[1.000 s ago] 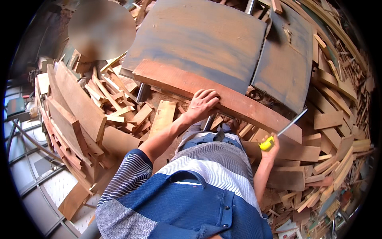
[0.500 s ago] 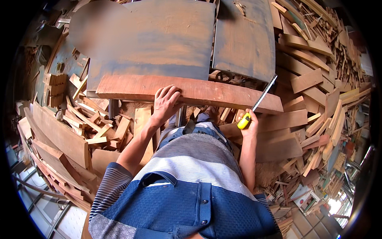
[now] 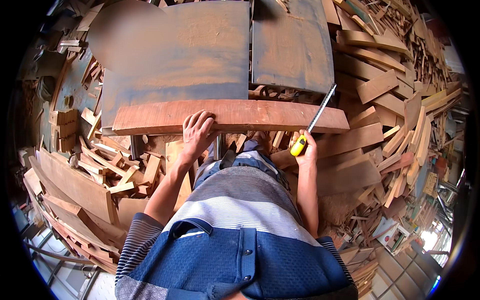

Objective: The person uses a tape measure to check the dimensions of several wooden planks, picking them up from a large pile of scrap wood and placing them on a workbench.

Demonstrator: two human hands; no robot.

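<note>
A long reddish wooden board (image 3: 250, 114) lies across the near edge of a metal-topped table (image 3: 210, 55). My left hand (image 3: 198, 131) grips the board's near edge left of its middle, fingers bent over the top and the thumb side below. In my right hand (image 3: 305, 147) is a yellow tape measure (image 3: 298, 145), held just in front of the board's right part. Its blade (image 3: 320, 109) is pulled out a short way and slants up and right over the board, the tip reaching past its far edge.
A second metal panel (image 3: 292, 47) stands right of a gap in the table. Stacked boards and offcuts (image 3: 377, 92) crowd the right side. More scrap wood (image 3: 122, 167) and large planks (image 3: 75, 182) lie at the left. A blurred round patch covers the table's far left.
The view has shifted, so the table and board sit a little further left. The board looks more level in the picture. Both hands keep their hold, and the tape still crosses the board.
</note>
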